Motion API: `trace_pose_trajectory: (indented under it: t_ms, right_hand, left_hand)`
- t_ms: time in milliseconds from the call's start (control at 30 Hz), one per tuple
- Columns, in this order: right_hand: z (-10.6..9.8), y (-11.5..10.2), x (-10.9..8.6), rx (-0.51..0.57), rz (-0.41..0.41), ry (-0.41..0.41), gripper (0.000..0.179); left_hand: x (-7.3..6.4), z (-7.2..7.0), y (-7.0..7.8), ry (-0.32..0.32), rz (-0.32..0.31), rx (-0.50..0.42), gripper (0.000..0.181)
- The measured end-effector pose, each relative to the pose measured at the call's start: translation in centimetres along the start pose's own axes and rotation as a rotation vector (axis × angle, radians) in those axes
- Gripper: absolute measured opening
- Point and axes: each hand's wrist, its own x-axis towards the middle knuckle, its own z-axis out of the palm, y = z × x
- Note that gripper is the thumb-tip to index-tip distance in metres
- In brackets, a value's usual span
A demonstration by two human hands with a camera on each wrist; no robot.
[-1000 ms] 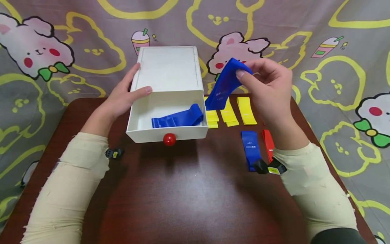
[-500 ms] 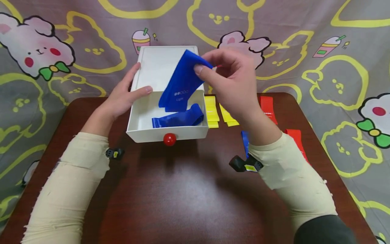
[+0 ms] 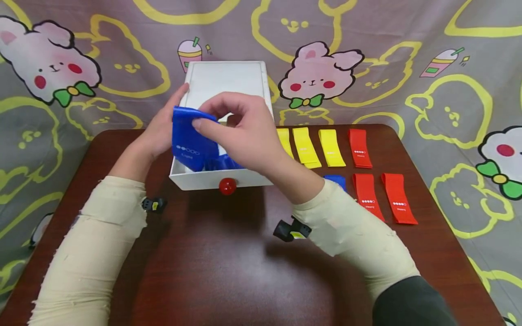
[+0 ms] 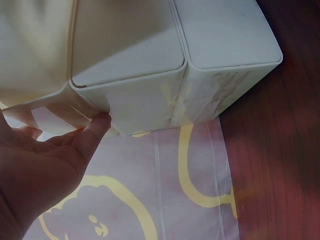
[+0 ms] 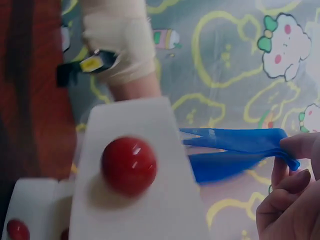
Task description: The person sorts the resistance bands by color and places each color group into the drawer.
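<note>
My right hand (image 3: 244, 131) pinches a folded blue resistance band (image 3: 188, 140) between thumb and fingers, over the pulled-out drawer (image 3: 195, 181). In the right wrist view this blue band's lower end passes behind the drawer front with its red knob (image 5: 129, 166). Another blue band (image 3: 224, 162) lies in the drawer, mostly covered by the right hand and the held band. My left hand (image 3: 157, 129) rests against the left side of the white cabinet (image 3: 228, 77), its thumb hidden behind the held band. In the left wrist view, straight fingers touch the cabinet wall.
Right of the drawer, several yellow bands (image 3: 305, 147) lie in a row on the dark wooden table (image 3: 228, 271). Red bands (image 3: 399, 199) lie farther right, and a blue band (image 3: 336, 180) is partly covered by the right forearm. A patterned cloth (image 3: 387, 59) hangs behind.
My right hand has carried the blue band leftward from above the yellow bands and lowered it to the drawer's left part. The left hand has stayed on the cabinet.
</note>
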Motion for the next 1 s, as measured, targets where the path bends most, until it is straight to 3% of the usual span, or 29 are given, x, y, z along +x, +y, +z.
trace_pose_trajectory:
  t_ms: [67, 167, 300, 400, 500, 700, 1000]
  right_hand:
    - [0.3, -0.3, 0.1, 0.026, 0.029, -0.003, 0.013]
    - [0.4, 0.1, 0.1, 0.016, 0.137, 0.007, 0.013]
    - [-0.2, 1.2, 0.0, -0.059, 0.304, 0.027, 0.013]
    - [-0.8, 1.9, -0.1, -0.115, 0.366, 0.049, 0.014]
    - [-1.3, 2.4, -0.4, -0.171, 0.384, 0.059, 0.014]
    - [-2.4, 3.0, -1.2, -0.314, 0.345, 0.053, 0.018]
    - [-3.7, 3.8, -1.6, -0.414, 0.325, 0.085, 0.021]
  left_hand:
    - [0.1, 0.0, -0.1, -0.01, 0.017, -0.017, 0.086]
    - [0.0, 0.0, 0.0, -0.009, 0.006, -0.013, 0.086]
    - [-0.3, 0.2, 0.3, 0.015, -0.044, 0.02, 0.083]
    - [-0.4, 0.3, 0.4, 0.023, -0.069, 0.037, 0.087]
    - [-0.4, 0.4, 0.5, 0.026, -0.074, 0.043, 0.09]
    - [-0.4, 0.4, 0.5, 0.027, -0.08, 0.045, 0.091]
    - [-0.4, 0.4, 0.6, 0.026, -0.077, 0.029, 0.09]
